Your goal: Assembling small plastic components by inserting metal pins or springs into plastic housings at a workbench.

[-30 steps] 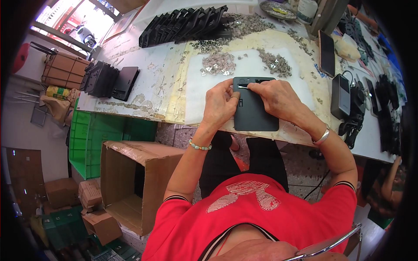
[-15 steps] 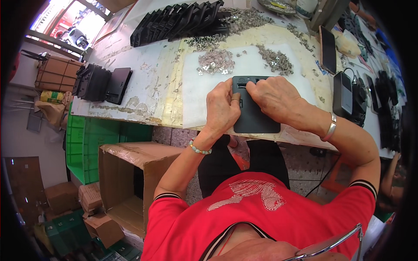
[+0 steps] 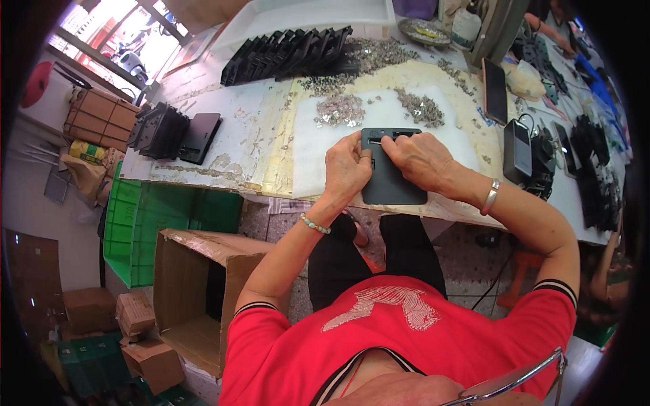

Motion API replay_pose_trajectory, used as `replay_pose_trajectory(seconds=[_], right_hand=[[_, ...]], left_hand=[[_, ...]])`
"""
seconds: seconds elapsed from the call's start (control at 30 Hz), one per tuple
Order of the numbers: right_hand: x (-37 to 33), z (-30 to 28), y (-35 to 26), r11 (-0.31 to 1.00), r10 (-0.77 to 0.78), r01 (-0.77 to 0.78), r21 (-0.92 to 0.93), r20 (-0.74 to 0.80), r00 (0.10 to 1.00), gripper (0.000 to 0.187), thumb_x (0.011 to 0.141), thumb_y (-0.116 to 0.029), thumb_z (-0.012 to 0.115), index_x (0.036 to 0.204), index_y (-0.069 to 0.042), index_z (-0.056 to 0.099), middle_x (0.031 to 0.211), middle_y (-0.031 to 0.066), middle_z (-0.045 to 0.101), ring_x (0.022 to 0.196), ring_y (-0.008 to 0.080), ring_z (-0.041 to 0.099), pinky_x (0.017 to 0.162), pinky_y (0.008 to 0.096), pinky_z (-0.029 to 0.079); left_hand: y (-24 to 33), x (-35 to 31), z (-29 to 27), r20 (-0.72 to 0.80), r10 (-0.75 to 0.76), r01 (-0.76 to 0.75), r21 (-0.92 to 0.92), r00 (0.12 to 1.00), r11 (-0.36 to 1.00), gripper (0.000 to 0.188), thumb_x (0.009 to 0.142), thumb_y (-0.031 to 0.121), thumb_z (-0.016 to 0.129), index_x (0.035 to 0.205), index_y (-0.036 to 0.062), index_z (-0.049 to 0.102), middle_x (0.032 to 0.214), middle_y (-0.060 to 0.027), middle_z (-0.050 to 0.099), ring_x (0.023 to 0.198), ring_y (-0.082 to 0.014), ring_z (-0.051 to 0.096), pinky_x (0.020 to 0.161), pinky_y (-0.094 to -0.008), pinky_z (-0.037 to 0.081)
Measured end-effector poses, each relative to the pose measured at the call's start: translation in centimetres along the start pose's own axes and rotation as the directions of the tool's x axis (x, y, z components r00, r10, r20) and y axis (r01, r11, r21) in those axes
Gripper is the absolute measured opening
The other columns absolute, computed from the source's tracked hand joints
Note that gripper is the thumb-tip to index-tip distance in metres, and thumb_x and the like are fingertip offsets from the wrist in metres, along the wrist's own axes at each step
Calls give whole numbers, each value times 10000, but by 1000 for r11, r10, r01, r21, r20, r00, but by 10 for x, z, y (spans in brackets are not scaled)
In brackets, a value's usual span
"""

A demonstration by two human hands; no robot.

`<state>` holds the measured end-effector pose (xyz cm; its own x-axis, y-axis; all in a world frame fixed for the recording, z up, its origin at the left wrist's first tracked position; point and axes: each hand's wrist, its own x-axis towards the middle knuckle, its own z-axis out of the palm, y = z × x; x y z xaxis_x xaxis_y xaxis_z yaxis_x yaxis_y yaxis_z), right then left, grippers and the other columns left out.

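A flat black plastic panel lies on a white foam sheet at the table's front edge. Slots run along its far end. My left hand grips the panel's left edge, fingers bent over it and the thumb on its face. Curled over the far end, my right hand presses its thumb and forefinger together by a slot; whatever they pinch is hidden. Beyond the panel are two heaps of small metal pieces, a shiny left heap and a greyer right heap.
A row of black plastic parts stands at the back beside more metal pieces. Stacked black panels sit at the left. On the right are a phone and a black device. An open carton stands below left.
The whole view has shifted a little. My right fingers have shifted slightly at the panel's far end, leaving more of its slots in sight. My left hand keeps its grip.
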<state>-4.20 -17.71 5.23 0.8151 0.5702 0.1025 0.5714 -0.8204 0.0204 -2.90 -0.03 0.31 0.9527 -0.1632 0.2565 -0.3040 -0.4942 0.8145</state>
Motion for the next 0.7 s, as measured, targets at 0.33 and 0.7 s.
replay_pose_trajectory(seconds=[0.33, 0.7], right_hand=[[44, -6, 44, 900, 233, -131, 415, -205, 951, 105, 814, -124, 601, 815, -21, 626, 705, 216, 625, 735, 415, 628, 653, 482, 497], [105, 31, 67, 985, 52, -17, 174, -200, 979, 111, 815, -94, 612, 855, 8, 595, 881, 210, 647, 886, 406, 622, 767, 467, 517]], left_hand=[[5, -4, -3, -93, -88, 77, -113, 992, 991, 479, 782, 9, 625, 1260, -4, 593, 669, -28, 593, 560, -75, 497, 565, -253, 440], [-1, -2, 2, -92, -66, 54, -128, 994, 990, 447, 773, -1, 620, 1220, -1, 616, 654, -47, 604, 542, -87, 514, 559, -261, 451]])
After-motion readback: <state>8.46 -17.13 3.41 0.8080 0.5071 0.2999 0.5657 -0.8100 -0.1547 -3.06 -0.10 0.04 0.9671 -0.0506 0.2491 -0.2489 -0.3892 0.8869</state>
